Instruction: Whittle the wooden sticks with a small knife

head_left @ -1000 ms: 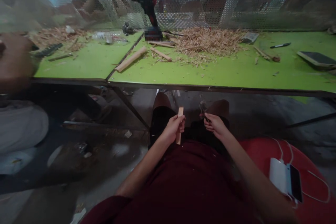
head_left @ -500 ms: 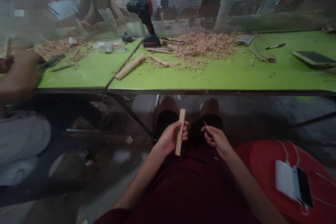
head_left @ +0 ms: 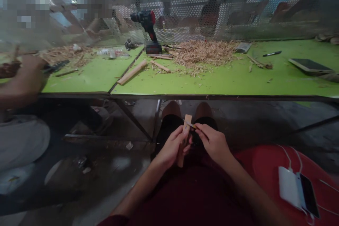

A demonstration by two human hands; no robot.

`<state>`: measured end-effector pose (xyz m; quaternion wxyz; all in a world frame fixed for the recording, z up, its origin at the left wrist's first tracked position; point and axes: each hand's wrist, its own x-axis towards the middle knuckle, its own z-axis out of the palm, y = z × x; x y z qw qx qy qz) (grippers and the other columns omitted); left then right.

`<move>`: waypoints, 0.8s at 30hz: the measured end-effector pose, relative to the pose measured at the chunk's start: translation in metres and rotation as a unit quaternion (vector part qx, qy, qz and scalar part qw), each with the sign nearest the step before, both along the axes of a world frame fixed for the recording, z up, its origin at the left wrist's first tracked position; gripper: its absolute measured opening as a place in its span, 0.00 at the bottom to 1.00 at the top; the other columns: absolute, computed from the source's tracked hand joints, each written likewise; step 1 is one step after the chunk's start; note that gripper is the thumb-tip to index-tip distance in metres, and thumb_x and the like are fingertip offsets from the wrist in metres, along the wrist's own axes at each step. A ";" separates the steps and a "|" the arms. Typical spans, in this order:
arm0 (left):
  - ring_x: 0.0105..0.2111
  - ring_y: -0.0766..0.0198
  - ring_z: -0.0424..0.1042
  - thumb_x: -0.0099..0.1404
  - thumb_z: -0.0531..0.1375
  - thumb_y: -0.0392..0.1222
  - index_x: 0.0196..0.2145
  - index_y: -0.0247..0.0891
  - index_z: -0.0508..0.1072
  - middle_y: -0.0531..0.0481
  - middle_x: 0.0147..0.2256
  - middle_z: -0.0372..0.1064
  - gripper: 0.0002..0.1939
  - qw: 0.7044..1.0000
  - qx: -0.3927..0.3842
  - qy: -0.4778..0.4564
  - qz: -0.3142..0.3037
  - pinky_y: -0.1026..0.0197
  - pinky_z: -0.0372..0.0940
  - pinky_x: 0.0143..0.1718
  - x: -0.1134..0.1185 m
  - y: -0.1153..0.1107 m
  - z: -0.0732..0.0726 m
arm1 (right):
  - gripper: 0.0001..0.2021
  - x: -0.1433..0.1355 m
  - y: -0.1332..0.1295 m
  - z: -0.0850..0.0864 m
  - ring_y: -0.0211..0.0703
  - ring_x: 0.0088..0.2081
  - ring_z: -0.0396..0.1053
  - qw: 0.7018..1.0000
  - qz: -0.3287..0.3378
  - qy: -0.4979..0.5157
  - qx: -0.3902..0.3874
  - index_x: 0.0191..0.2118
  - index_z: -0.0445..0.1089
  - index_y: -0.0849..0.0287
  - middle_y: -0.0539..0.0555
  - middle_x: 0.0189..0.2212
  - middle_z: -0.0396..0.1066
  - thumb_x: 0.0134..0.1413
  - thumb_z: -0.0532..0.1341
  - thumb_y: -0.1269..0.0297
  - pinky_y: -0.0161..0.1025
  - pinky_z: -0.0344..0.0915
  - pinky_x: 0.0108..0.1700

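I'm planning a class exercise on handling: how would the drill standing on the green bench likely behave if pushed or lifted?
Pushed high up, the drill might tip, since its nose juts out past the base. It would probably feel heavy for its size, given that blocky base and bulky head.

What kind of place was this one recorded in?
Probably a woodworking or carving workshop: a heap of wood shavings and a power drill are on the green bench, and the left hand grips a flat piece of wood.
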<state>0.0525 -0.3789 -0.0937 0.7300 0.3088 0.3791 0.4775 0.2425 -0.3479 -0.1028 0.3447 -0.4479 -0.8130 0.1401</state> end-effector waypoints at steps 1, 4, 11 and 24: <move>0.19 0.74 0.57 0.61 0.73 0.62 0.41 0.40 0.72 0.56 0.30 0.68 0.26 1.000 -0.004 -0.003 0.000 0.65 0.52 0.21 0.000 0.001 0.002 | 0.21 -0.001 0.003 0.001 0.49 0.39 0.82 0.998 -0.002 -0.050 0.031 0.53 0.83 0.60 0.61 0.43 0.84 0.79 0.51 0.61 0.40 0.73 0.39; 0.18 0.75 0.53 0.60 0.73 0.62 0.37 0.40 0.69 0.59 0.28 0.64 0.26 1.000 -0.016 -0.005 0.015 0.66 0.48 0.20 0.000 0.003 0.008 | 0.23 -0.002 0.011 0.006 0.44 0.32 0.77 0.980 0.011 -0.165 0.110 0.50 0.82 0.59 0.57 0.36 0.82 0.82 0.48 0.60 0.39 0.64 0.33; 0.18 0.77 0.47 0.53 0.78 0.53 0.35 0.43 0.62 0.65 0.23 0.53 0.30 1.000 -0.001 -0.003 0.024 0.67 0.40 0.20 0.000 0.008 0.024 | 0.23 0.006 0.040 0.035 0.44 0.32 0.69 0.932 0.090 -0.284 0.207 0.59 0.81 0.56 0.55 0.34 0.79 0.81 0.48 0.66 0.42 0.58 0.35; 0.18 0.77 0.48 0.60 0.74 0.45 0.35 0.43 0.61 0.65 0.23 0.53 0.23 0.996 0.050 0.068 0.038 0.69 0.42 0.19 -0.011 0.001 0.061 | 0.14 0.006 0.091 0.093 0.43 0.29 0.59 0.870 0.198 -0.257 0.372 0.52 0.80 0.54 0.51 0.29 0.71 0.80 0.55 0.66 0.43 0.49 0.31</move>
